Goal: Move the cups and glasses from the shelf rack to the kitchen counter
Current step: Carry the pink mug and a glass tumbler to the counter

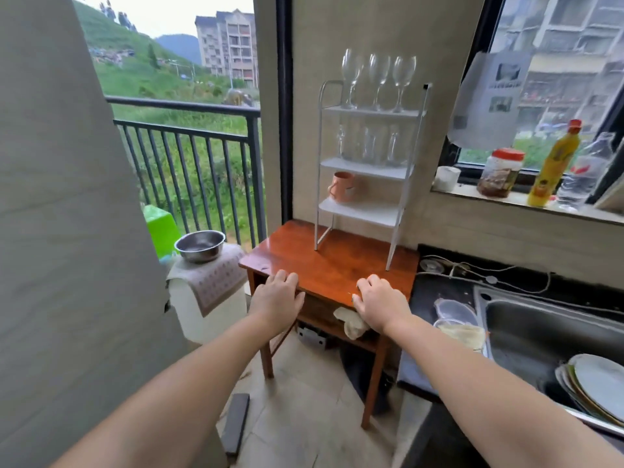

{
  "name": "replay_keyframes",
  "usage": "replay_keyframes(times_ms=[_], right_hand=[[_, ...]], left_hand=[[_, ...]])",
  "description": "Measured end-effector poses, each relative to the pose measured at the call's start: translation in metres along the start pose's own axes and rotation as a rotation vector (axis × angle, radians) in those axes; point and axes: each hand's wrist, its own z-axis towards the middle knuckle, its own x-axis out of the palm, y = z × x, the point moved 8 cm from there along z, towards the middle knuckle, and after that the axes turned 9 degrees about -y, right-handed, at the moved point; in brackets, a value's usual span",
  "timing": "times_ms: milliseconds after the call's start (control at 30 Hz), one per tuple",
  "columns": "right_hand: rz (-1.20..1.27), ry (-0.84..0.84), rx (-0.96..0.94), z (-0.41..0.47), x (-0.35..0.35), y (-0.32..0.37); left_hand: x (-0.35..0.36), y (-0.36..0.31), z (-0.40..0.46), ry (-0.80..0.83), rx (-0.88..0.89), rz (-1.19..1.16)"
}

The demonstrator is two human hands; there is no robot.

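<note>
Nothing is yet moved: both the left hand (277,295) and right hand (378,297) are rested spread on the red-brown wooden table (332,261); next, a reach up to the white wire shelf rack (366,163) is called for.

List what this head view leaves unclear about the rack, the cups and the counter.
- Middle shelf glasses: blurred, clear on a pale wall; count uncertain.
- Pink cup: its print too blurred to read.
- Kitchen counter: free space cut off by the right edge, sink and containers.
- Both hands: fingertips hidden over the table edge.
</note>
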Motion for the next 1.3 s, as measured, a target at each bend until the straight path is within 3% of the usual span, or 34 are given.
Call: replay_keyframes(times_ms=[333, 600, 800, 1000, 1100, 1167, 1300], right_hand=[[0.053, -0.081, 0.187, 0.141, 0.011, -0.054], [0.218, -0.304, 0.294, 0.272, -0.009, -0.106], [0.354, -0.497, 0.426, 0.351, -0.037, -0.140], [0.516, -0.662, 0.698, 0.405, -0.039, -0.186], [0.621, -0.774, 0.765, 0.417, -0.034, -0.198], [0.652, -0.802, 0.793, 0.422, -0.030, -0.201], [0.785, -0.774, 0.831, 0.433, -0.020, -0.211]], left_hand=[[0.062, 0.001, 0.170, 0.027, 0.126, -0.141], [0.103, -0.017, 0.304, 0.039, 0.128, -0.216], [0.145, -0.013, 0.383, 0.121, -0.021, -0.392], [0.190, -0.014, 0.448, 0.194, -0.155, -0.596], [0.199, -0.012, 0.470, 0.146, -0.284, -0.698], [0.209, -0.006, 0.480, 0.135, -0.377, -0.767], [0.216, 0.005, 0.497, 0.144, -0.398, -0.733]])
